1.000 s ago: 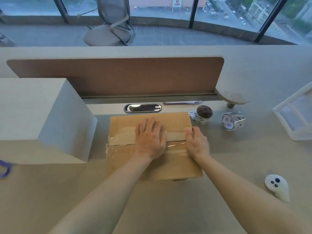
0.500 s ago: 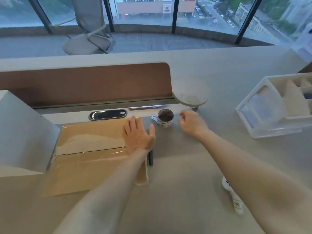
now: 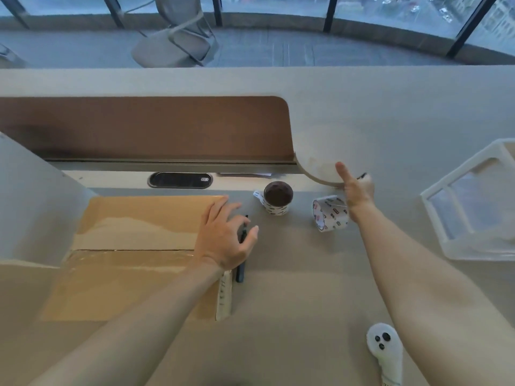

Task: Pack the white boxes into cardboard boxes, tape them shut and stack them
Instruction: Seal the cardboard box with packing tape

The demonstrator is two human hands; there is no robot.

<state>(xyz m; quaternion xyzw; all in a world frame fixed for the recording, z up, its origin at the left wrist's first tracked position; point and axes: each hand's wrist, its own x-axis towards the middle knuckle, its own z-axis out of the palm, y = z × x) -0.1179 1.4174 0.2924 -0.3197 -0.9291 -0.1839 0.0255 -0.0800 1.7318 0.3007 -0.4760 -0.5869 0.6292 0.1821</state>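
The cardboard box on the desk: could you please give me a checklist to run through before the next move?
1. Flaps of the cardboard box closed flat: ok.
2. Box steadied by the left hand at its right edge: ok.
3. A lying tape roll close beside the right hand: ok.
4. That right hand free of any object: cannot tell.
5. The seam taped along its whole length: cannot tell.

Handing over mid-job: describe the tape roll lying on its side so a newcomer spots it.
Start at the cardboard box under the left hand; two rolls sit on the desk to its right. The farther one, beside the right hand, is the tape roll: tipped on its side with its open end showing, unlike the upright dark-cored roll.
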